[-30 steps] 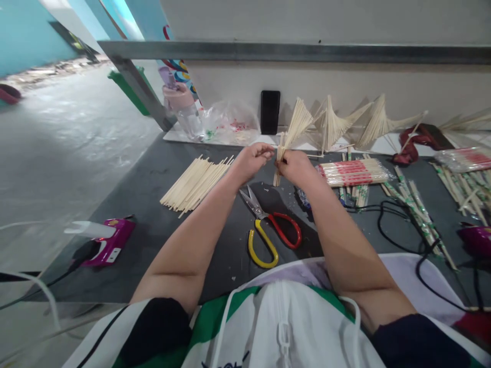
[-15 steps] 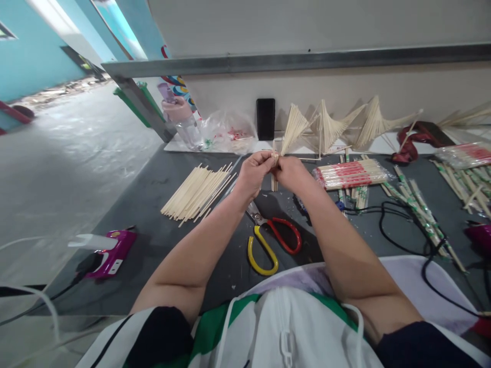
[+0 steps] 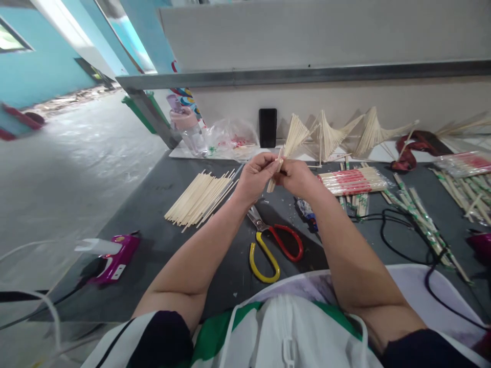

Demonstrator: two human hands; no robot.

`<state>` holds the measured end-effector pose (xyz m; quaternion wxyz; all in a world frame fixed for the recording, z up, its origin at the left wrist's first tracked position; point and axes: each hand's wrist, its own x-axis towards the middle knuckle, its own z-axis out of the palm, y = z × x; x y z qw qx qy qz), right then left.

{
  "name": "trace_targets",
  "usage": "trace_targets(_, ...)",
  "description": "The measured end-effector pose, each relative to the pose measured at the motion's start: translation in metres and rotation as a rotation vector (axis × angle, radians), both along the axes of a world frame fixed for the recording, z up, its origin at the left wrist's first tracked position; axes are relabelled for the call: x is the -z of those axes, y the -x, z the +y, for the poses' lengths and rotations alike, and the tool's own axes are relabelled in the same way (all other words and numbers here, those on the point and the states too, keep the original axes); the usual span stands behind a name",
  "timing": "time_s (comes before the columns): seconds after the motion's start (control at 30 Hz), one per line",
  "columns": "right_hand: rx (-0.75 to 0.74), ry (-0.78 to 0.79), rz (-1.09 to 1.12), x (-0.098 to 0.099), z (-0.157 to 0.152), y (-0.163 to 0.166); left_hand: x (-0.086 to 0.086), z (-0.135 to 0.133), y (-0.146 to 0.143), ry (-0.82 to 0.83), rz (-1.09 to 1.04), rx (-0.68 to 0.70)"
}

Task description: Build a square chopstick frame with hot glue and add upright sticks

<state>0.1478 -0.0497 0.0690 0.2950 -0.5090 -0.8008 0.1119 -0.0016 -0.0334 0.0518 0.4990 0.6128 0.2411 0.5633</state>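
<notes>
The left hand (image 3: 254, 178) and right hand (image 3: 298, 177) are pinching thin sticks (image 3: 271, 184) at twelve o'clock, ideally keeping them steadily aligned.

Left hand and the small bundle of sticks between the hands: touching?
Touching. The head view shows the left hand pinching the sticks, with no gap visible where they meet.

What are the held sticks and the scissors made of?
Held sticks: probably bamboo or wood, pale straw-coloured, seemingly matt and unpainted. Scissors: blades look like bare steel, grey with a metallic sheen; yellow and red handles seem plastic or plastic-coated, smooth and evenly coloured.
</notes>
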Motion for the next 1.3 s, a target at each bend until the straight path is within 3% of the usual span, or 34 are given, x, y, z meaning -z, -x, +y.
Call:
trace_targets(0.1,-0.060,-0.141,0.065,-0.005,-0.006,0.000,-0.016,-0.015,0.004,-0.130,0.038,-0.020)
trace_targets(0.27,-0.039,-0.358,0.079,-0.012,-0.021,0.005,-0.039,-0.036,0.014,-0.357,0.050,0.033)
trace_targets(0.5,-0.005,-0.533,0.078,-0.013,-0.037,0.013,-0.059,-0.051,0.025,-0.559,0.116,0.067)
trace_targets(0.63,-0.001,-0.433,0.143,-0.018,-0.039,0.018,-0.059,-0.050,0.025,-0.446,0.139,0.028)
trace_targets(0.9,-0.047,-0.046,0.314,-0.032,-0.042,0.027,-0.051,-0.038,0.021,-0.090,0.049,0.030)
trace_targets(1.3,-0.018,0.263,0.497,-0.032,-0.041,0.035,-0.048,-0.020,0.032,0.015,0.143,0.250)
